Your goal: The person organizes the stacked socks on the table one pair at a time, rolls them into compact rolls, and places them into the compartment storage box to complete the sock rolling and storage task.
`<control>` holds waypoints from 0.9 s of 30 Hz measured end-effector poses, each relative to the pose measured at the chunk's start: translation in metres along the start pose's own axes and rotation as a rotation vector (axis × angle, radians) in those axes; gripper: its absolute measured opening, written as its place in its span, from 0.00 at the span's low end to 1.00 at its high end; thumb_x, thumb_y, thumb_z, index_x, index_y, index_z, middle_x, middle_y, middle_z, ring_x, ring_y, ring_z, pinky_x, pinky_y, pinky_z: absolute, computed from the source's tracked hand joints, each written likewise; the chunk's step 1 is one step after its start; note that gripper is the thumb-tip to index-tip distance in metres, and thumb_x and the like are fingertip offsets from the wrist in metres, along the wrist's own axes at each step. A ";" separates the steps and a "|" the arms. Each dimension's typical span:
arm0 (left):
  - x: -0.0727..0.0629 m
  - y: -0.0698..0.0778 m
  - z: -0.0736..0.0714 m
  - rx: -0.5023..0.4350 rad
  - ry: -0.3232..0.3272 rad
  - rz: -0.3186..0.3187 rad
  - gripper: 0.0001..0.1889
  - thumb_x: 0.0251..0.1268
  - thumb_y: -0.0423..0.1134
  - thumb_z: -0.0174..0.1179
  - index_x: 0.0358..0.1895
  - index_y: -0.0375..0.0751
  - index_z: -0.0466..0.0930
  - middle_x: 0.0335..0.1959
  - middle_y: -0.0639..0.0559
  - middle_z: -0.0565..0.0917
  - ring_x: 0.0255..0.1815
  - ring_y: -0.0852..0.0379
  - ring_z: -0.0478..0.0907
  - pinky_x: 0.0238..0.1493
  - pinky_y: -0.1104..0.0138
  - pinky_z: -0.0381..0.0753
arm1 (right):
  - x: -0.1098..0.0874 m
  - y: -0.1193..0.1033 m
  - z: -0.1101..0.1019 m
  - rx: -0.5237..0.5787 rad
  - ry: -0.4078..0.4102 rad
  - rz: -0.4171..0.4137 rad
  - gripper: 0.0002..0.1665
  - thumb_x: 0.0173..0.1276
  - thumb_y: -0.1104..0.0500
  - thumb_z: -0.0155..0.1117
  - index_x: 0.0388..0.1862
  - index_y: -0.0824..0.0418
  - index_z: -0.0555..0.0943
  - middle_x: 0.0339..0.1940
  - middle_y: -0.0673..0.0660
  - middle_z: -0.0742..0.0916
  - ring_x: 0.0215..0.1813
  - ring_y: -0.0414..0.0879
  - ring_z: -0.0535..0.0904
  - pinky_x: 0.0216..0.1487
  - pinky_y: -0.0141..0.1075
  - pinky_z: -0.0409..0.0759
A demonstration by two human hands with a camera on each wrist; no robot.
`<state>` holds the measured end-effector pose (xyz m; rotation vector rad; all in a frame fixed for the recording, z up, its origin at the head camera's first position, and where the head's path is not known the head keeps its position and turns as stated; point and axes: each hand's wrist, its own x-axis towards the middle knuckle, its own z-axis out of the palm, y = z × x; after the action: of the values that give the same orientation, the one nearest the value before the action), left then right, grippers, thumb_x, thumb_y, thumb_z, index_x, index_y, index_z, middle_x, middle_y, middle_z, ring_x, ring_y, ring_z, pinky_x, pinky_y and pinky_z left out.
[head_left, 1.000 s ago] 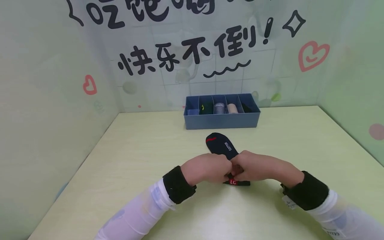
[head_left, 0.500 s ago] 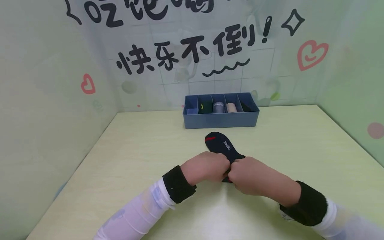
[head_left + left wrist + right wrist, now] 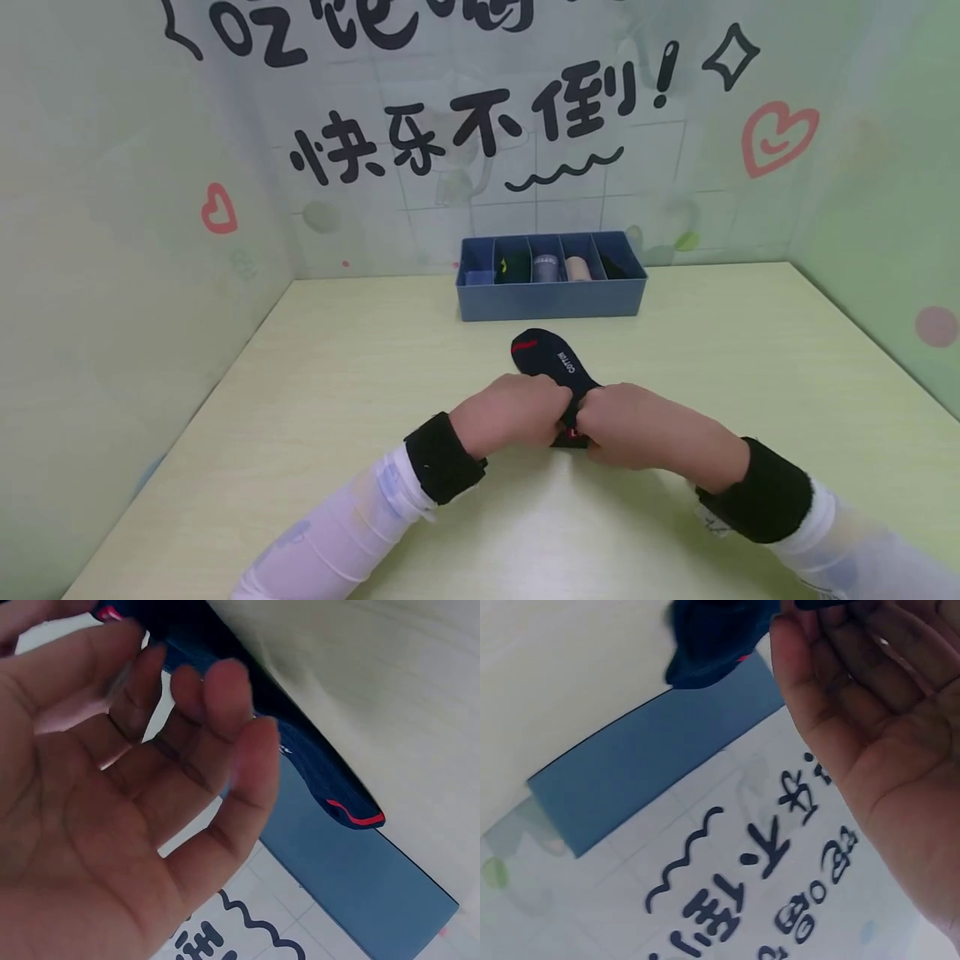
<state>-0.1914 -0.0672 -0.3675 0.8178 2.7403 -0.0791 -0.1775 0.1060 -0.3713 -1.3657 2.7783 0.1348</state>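
A dark navy sock [image 3: 549, 357] lies flat on the table, toe toward the back, with a red stripe at the toe and white COTTON lettering. My left hand [image 3: 513, 410] pinches its left edge near the middle, knuckles up. From the other side my right hand [image 3: 637, 425] holds the cuff end, covering part of a small red label. In the left wrist view the sock [image 3: 315, 765] runs past curled fingers [image 3: 251, 761]. The right wrist view shows the sock [image 3: 716, 641] at the top, beside the bent fingers [image 3: 799, 664].
Behind the sock stands a blue divided box [image 3: 551, 305]. Its compartments hold a dark green bundle [image 3: 513, 268], a grey-blue roll [image 3: 546, 268], a pale pink roll [image 3: 577, 268] and something dark [image 3: 613, 270]. Printed walls enclose the pale wooden table [image 3: 360, 350] at back and sides.
My right hand has come down over the cuff end, then risen slightly, and now hides most of the red label and the cuff's right part. My left hand has barely moved.
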 end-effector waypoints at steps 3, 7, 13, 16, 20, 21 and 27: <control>0.002 0.000 -0.001 -0.033 0.019 0.011 0.11 0.75 0.39 0.64 0.30 0.49 0.78 0.25 0.55 0.73 0.26 0.57 0.72 0.29 0.66 0.74 | 0.003 0.012 -0.001 0.167 -0.050 0.031 0.10 0.68 0.62 0.73 0.27 0.51 0.87 0.24 0.46 0.80 0.27 0.39 0.72 0.32 0.33 0.76; 0.003 -0.001 -0.001 -0.086 0.030 0.047 0.14 0.77 0.45 0.65 0.28 0.49 0.81 0.23 0.56 0.73 0.25 0.59 0.73 0.28 0.68 0.73 | 0.002 0.025 -0.001 0.247 -0.043 -0.015 0.11 0.71 0.64 0.70 0.34 0.49 0.93 0.33 0.47 0.81 0.37 0.39 0.73 0.36 0.32 0.77; 0.004 -0.004 0.000 -0.076 0.049 0.076 0.11 0.69 0.49 0.73 0.32 0.50 0.85 0.27 0.59 0.79 0.30 0.61 0.76 0.34 0.68 0.78 | 0.005 0.030 -0.001 0.314 -0.043 -0.069 0.11 0.73 0.68 0.67 0.35 0.55 0.91 0.28 0.45 0.84 0.31 0.36 0.71 0.36 0.29 0.74; 0.003 -0.003 0.000 -0.061 0.048 0.070 0.09 0.71 0.45 0.72 0.33 0.49 0.85 0.27 0.58 0.78 0.28 0.61 0.74 0.34 0.69 0.77 | 0.007 0.029 0.001 0.292 -0.025 -0.032 0.09 0.72 0.69 0.69 0.36 0.56 0.89 0.26 0.45 0.84 0.27 0.36 0.71 0.33 0.29 0.74; 0.001 -0.003 -0.001 -0.057 0.037 0.048 0.07 0.76 0.44 0.67 0.39 0.45 0.86 0.27 0.55 0.78 0.27 0.59 0.72 0.33 0.68 0.75 | 0.008 0.023 0.004 0.112 0.050 0.010 0.07 0.68 0.67 0.75 0.34 0.56 0.88 0.26 0.47 0.83 0.28 0.39 0.74 0.32 0.32 0.79; 0.001 -0.003 -0.001 -0.062 0.033 0.042 0.08 0.76 0.44 0.66 0.41 0.45 0.87 0.28 0.55 0.78 0.27 0.59 0.73 0.33 0.68 0.75 | 0.008 0.021 0.004 0.047 0.073 0.010 0.07 0.66 0.67 0.76 0.33 0.56 0.88 0.26 0.48 0.83 0.28 0.40 0.75 0.32 0.33 0.80; 0.001 -0.004 -0.001 -0.090 0.019 0.037 0.07 0.78 0.42 0.63 0.39 0.45 0.85 0.26 0.54 0.75 0.26 0.58 0.72 0.31 0.68 0.73 | 0.003 0.007 0.004 -0.178 0.127 -0.010 0.05 0.63 0.63 0.79 0.32 0.58 0.88 0.30 0.52 0.83 0.32 0.44 0.78 0.31 0.37 0.83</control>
<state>-0.1948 -0.0701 -0.3669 0.8480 2.7226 0.0597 -0.1849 0.1086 -0.3754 -1.4756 2.9244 0.3121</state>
